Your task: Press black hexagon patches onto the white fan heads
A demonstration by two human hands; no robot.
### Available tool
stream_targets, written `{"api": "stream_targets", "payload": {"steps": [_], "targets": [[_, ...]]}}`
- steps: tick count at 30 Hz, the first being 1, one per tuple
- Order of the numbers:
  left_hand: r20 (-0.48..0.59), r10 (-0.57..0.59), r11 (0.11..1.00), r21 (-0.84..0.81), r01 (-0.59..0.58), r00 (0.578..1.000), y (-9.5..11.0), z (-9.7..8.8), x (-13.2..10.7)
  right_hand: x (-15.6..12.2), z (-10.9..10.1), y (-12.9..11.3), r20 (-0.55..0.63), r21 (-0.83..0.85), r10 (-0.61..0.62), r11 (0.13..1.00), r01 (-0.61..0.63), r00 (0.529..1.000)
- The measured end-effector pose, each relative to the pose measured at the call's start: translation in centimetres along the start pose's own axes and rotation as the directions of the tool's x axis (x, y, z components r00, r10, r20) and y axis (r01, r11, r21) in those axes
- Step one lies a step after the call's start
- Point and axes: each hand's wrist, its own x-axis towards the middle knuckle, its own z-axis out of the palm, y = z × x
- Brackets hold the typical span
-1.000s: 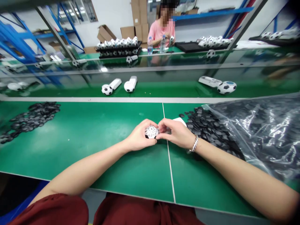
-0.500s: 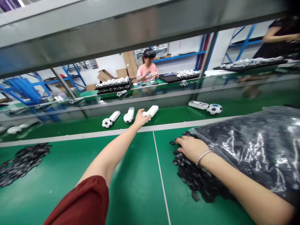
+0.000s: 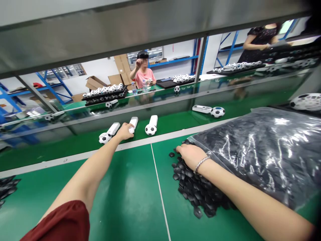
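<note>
My left hand reaches to the belt, its fingers closed around the ball end of the middle soccer-ball piece with a white handle. One similar soccer-ball piece lies to its left, and another soccer-ball piece to its right. My right hand, with a braided bracelet at the wrist, rests palm down on a pile of small black angular pieces. Its fingers are curled into the top of the pile; the fingertips are mostly hidden, so what they hold does not show.
A large clear bag of black pieces lies beside my right forearm. Farther right on the green belt is an open soccer-ball piece. More black pieces lie at far left. Two people work beyond the metal frame, near loaded trays.
My left hand has let go of the right-hand soccer-ball piece and moved left onto the middle one. My right hand stays on the black pile. The view has shifted right.
</note>
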Motion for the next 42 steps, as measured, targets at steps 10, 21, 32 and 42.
{"api": "stream_targets", "payload": {"steps": [10,21,32,42], "targets": [[-0.061,0.123,0.986,0.120,-0.115,0.991,3.6,-5.1,-12.5,-0.7,-0.4,-0.2,-0.038,-0.076,0.084,0.993,-0.087,0.996],[0.151,0.131,0.981,-0.159,-0.107,0.980,6.9,-3.4,-25.2,-0.8,0.2,-0.9,-0.046,-0.126,-0.044,0.991,0.038,0.998],[0.189,0.472,0.880,-0.152,-0.449,0.861,6.3,-2.7,-21.3,-0.8,1.0,-1.2,-0.077,-0.106,-0.071,0.992,0.063,0.994],[0.137,0.332,0.942,-0.109,-0.319,0.933,8.7,-0.4,-21.8,-0.2,1.1,-0.4,-0.047,0.082,-0.092,0.992,0.096,0.995]]}}
